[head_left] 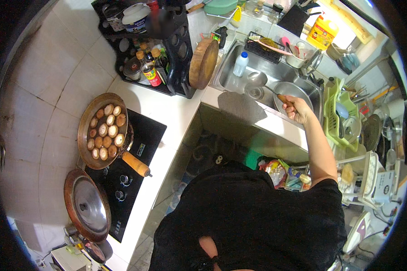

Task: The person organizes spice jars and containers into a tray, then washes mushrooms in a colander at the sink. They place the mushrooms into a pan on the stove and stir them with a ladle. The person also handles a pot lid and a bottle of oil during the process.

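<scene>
My right hand point(296, 109) grips the wooden handle of a metal ladle point(257, 79) over the stainless-steel sink point(232, 57). The ladle's bowl hangs above a round drain fitting point(254, 91). Beneath my hand, a round metal basin point(293, 89) sits in the sink's right part. A blue-capped plastic bottle point(240, 64) stands at the sink's left. On the black gas hob point(149, 132) at left, a wooden-handled frying pan point(84, 135) holds several round mushroom caps point(103, 129), some pale side up, some brown. My left hand is out of view.
A domed pan lid point(88, 203) leans beside the hob. A black rack point(176, 67) holds sauce bottles point(149, 69); a thick round wooden chopping board point(203, 64) stands against it. Right of the sink is a green dish rack point(332, 115). A grey mat point(242, 106) drapes over the counter edge.
</scene>
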